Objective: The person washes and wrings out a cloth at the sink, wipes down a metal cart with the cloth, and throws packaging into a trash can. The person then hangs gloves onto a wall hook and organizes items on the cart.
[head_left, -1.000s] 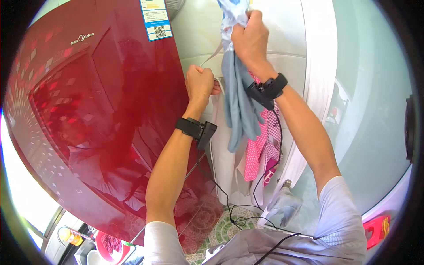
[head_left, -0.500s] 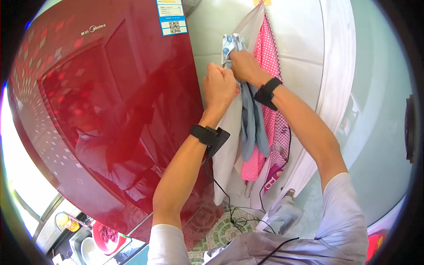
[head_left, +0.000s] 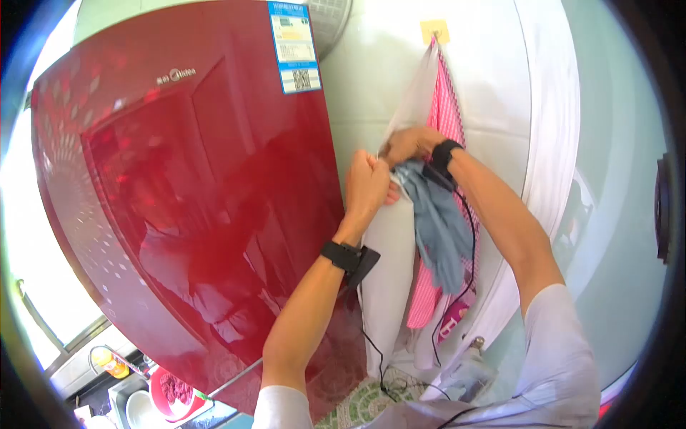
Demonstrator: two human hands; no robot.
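Note:
A blue-grey cloth (head_left: 437,225) with a pale gathered edge hangs bunched below my hands. My left hand (head_left: 368,187) is closed in a fist at the cloth's upper left edge, its fingertips partly hidden. Close beside it, my right hand (head_left: 410,144) is curled over the top of the same cloth, slightly blurred. Behind them a pink patterned apron (head_left: 444,107) and a long off-white cloth (head_left: 389,279) hang from a yellow wall hook (head_left: 434,31).
A red refrigerator (head_left: 214,193) stands close on the left. The white door frame (head_left: 554,93) and pale glass are on the right. Black cables (head_left: 468,272) trail from my wrist straps. A red basin (head_left: 175,393) sits by the sink at lower left.
The view has tilted up, showing the hook. My hands stay close together at the cloth's top, and the blue-grey cloth has swung right and spread out, its patterned edge now mostly hidden.

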